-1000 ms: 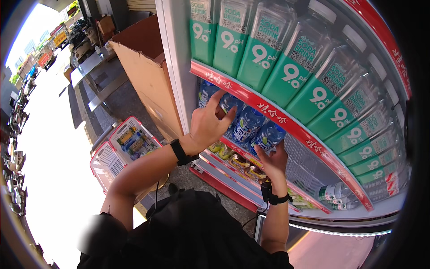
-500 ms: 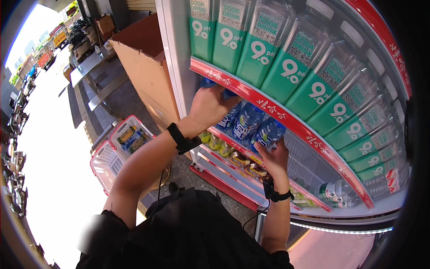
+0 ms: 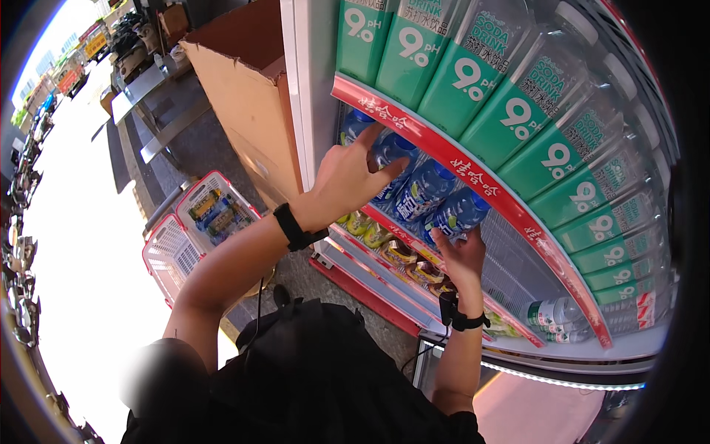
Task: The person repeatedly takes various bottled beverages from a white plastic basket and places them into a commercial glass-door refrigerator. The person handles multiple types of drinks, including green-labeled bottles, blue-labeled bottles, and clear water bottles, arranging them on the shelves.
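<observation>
Several clear plastic bottles with blue caps and blue labels stand in a row on a cooler shelf. At the row's left part is my left hand (image 3: 345, 183), its index finger and thumb spread on either side of a blue-capped bottle (image 3: 390, 153); its other fingers are mostly hidden. My right hand (image 3: 464, 265) holds the lower end of the rightmost blue-labelled bottle (image 3: 458, 213), thumb at its front and fingers along its right side. Between the hands another blue-labelled bottle (image 3: 423, 191) leans slightly. Both wrists wear black bands.
Square green-labelled bottles (image 3: 510, 111) line the shelf above, behind a red shelf strip (image 3: 414, 137). Below are yellow-green and brown packages (image 3: 399, 253). Clear bottles (image 3: 555, 320) lie at the right. A cardboard box (image 3: 244, 118) and a red-and-white basket (image 3: 177, 248) stand left.
The view has shifted slightly. My left thumb and index finger have spread further apart around the bottle. My right hand stays at the rightmost bottle.
</observation>
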{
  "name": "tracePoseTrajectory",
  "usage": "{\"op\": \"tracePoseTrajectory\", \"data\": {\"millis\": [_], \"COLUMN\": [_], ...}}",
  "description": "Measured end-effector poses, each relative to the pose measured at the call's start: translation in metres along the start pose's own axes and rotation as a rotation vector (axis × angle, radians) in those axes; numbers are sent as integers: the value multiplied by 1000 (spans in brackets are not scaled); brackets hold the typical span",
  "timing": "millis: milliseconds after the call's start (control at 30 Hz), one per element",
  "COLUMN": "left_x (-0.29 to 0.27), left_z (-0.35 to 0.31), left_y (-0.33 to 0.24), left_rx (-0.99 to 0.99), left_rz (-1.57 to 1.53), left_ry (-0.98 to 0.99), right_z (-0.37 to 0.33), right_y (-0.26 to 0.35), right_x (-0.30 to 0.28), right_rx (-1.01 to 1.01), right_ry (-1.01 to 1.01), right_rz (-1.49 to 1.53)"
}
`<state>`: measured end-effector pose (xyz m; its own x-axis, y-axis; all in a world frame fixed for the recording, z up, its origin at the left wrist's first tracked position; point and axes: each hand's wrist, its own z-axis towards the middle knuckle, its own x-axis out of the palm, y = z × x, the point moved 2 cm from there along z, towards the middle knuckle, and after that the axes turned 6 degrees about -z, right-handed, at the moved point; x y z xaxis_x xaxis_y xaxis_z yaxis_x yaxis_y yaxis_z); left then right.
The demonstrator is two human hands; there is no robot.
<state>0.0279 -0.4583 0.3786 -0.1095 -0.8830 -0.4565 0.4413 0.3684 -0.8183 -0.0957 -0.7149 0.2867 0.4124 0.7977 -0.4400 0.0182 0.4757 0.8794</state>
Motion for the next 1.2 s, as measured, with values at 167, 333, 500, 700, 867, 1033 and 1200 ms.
{"op": "tracePoseTrajectory", "data": {"millis": [167,333,500,700,867,1033,1200], "left_x": [-22,-64,-105,-155,-180,-196,-207], "left_z": [-54,-123,-198,-277,-308,-318,-290], "left_y": [51,146,264,361,426,543,648], "left_rx": [76,-129,-514,-833,-970,-903,-1048], "left_rz": [-12,167,355,385,346,442,576], "left_ry": [88,217,302,267,211,75,97], "right_z": [-4,-43,-69,-58,-55,-55,-58], "right_y": [-6,-8,-14,35,35,26,16], "right_x": [0,4,43,164,245,302,334], "right_rx": [79,-156,-462,-414,-430,-372,-263], "right_ry": [-13,-403,-153,634,828,1003,1057], "right_rz": [-179,-98,-124,-330,-383,-420,-494]}}
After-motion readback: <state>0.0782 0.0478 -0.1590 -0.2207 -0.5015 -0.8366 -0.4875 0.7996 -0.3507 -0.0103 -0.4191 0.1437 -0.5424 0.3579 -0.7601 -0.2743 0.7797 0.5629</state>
